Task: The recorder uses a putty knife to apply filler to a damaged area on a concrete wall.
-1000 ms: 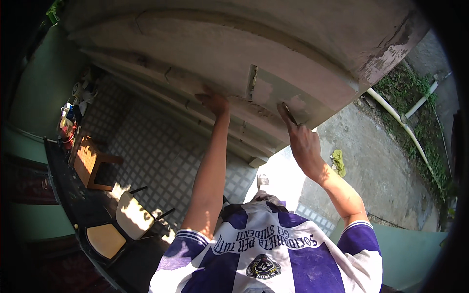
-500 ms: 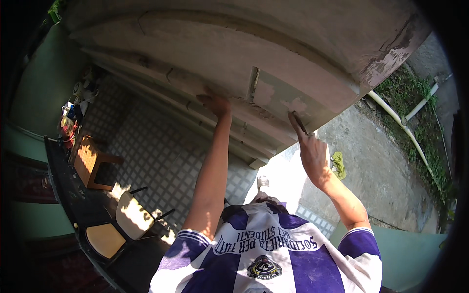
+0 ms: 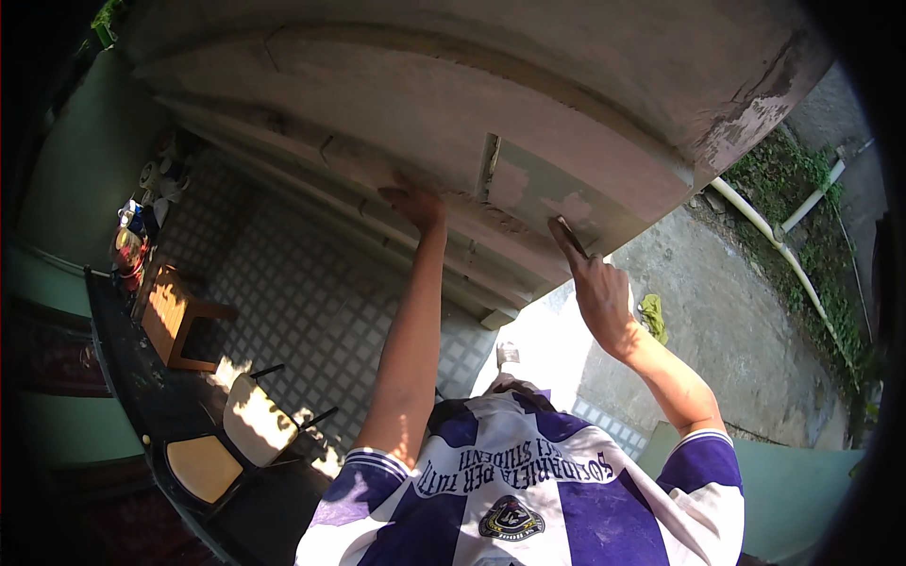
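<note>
A weathered concrete beam (image 3: 396, 113) with stepped mouldings spans the view, with a paler plaster patch (image 3: 547, 193) on its face. My left hand (image 3: 415, 203) lies flat against a moulding edge, fingers together, holding nothing. My right hand (image 3: 602, 294) grips a thin flat scraper (image 3: 569, 236), index finger laid along it, with the blade tip touching the beam just below the pale patch. A crack or seam (image 3: 488, 165) runs down the face between the two hands.
Far below lie a chequered tile floor (image 3: 302, 302), a wooden stool (image 3: 179, 316), chairs (image 3: 250, 420), cans and bottles (image 3: 132, 241) by a green wall, a white pipe (image 3: 774, 245) along a planted strip, and a yellow rag (image 3: 651, 316) on concrete.
My right hand and the scraper have slid slightly right and down along the beam face. My left hand has stayed where it was.
</note>
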